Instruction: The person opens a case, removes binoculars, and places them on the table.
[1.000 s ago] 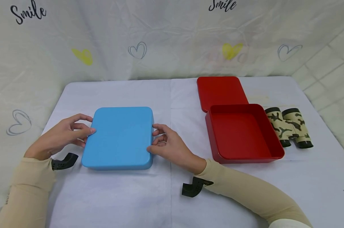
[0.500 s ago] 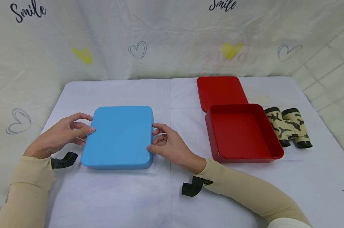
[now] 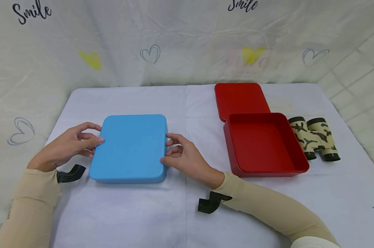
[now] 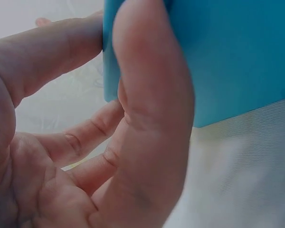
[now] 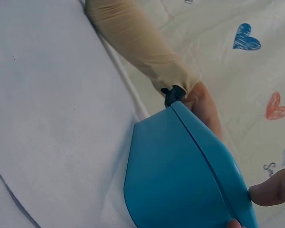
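Observation:
A blue box [image 3: 128, 148] with a closed lid lies flat on the left half of the table. My left hand [image 3: 67, 146] grips its left edge, thumb on the top rim and fingers against the side. At the right edge, my right hand [image 3: 187, 156] holds the box the same way, thumb near the top edge. The right wrist view shows a seam below the blue lid [image 5: 216, 152], with a fingertip close to that seam. In the left wrist view, the thumb [image 4: 154, 95] covers part of the blue surface.
A red box [image 3: 267, 144] stands uncovered on the right, its inside bare. Behind it lies a red lid [image 3: 241, 100], partly overlapped by the box. Camouflage binoculars [image 3: 321, 139] rest at the red box's right side. A patterned curtain [image 3: 180, 34] hangs behind the white-covered table [image 3: 149, 220].

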A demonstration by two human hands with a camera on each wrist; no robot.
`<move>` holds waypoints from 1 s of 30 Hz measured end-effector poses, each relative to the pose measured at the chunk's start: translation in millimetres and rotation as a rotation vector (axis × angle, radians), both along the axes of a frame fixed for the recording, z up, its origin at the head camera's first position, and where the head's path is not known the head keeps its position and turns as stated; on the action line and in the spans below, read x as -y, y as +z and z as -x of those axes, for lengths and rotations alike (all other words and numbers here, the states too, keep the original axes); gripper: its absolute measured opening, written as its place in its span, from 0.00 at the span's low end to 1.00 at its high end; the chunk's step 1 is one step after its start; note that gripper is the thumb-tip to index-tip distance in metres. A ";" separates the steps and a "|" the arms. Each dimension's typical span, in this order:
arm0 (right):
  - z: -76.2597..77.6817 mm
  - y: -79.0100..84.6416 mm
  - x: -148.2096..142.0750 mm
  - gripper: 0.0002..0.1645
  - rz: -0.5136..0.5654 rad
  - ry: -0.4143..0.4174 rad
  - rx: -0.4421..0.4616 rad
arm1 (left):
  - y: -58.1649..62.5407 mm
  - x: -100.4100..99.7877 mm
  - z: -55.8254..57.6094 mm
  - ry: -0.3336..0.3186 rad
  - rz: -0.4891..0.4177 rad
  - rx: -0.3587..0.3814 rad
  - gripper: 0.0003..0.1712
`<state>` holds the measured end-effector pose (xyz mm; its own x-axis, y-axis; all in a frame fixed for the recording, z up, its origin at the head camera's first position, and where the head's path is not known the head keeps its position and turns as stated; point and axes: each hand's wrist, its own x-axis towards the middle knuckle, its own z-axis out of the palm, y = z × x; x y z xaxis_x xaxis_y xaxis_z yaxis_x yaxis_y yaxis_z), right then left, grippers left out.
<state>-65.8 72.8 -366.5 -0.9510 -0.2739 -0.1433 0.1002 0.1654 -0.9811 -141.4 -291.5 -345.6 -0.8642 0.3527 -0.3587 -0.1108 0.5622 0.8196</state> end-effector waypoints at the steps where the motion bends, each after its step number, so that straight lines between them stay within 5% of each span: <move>1: 0.1 0.4 -0.1 0.43 0.002 -0.001 0.007 | 0.6 -0.1 -0.1 -0.003 0.003 0.000 0.25; 30: -0.9 8.2 -1.2 0.43 0.012 0.007 0.051 | 3.1 1.0 -1.4 -0.009 -0.013 -0.037 0.26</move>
<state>-65.0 74.0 -358.2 -0.9408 -0.2820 -0.1880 0.1488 0.1547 -0.9767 -140.0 -292.5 -342.5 -0.8737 0.3645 -0.3221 -0.0756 0.5523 0.8302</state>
